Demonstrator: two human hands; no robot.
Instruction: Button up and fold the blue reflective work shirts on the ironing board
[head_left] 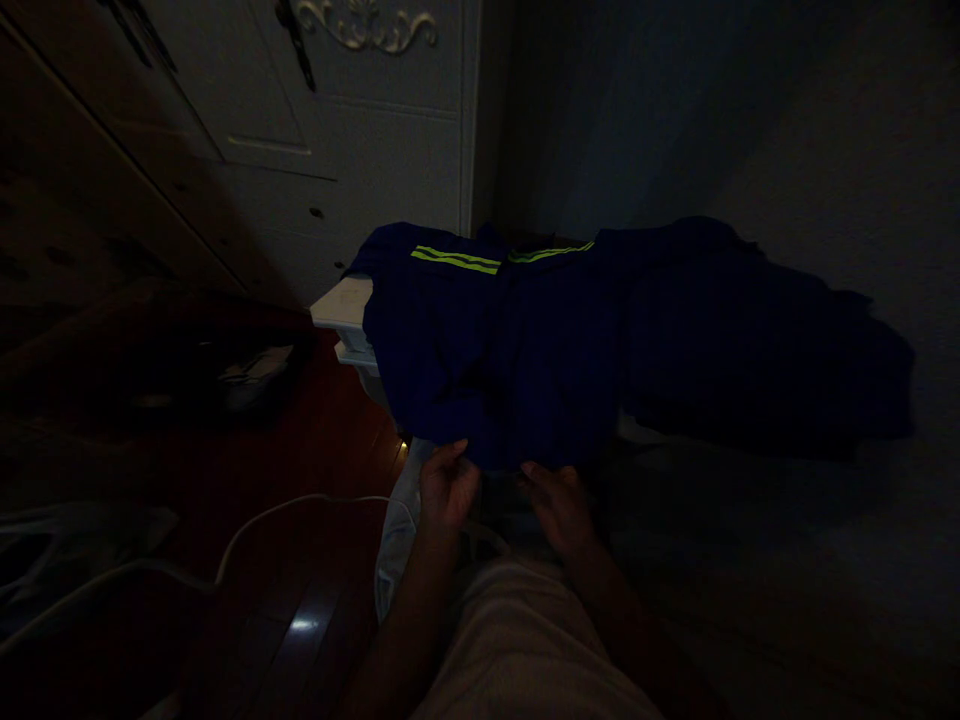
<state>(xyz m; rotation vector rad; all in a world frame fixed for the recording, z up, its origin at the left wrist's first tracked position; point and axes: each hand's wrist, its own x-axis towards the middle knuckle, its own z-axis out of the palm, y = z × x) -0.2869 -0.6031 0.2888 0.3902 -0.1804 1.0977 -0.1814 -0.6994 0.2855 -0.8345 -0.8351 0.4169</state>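
Note:
A dark blue garment (555,340) with pairs of yellow-green stripes lies spread over a white piece of furniture (343,303). Whether it is a jacket or trousers I cannot tell in the dim light. My left hand (448,487) pinches the garment's near edge between thumb and fingers. A short way to the right, my right hand (559,503) grips the same edge, its fingers partly lost in shadow. More dark blue cloth (765,340) stretches off to the right, and I cannot make out whether it is one piece with the garment.
Behind stands a pale cabinet (390,150) with carved trim and dark handles. A white cable (255,515) runs across the reddish wood floor (330,570) on the left. Dim clutter, with a shiny pale item (259,375), lies farther left. A wall (862,130) bounds the right side.

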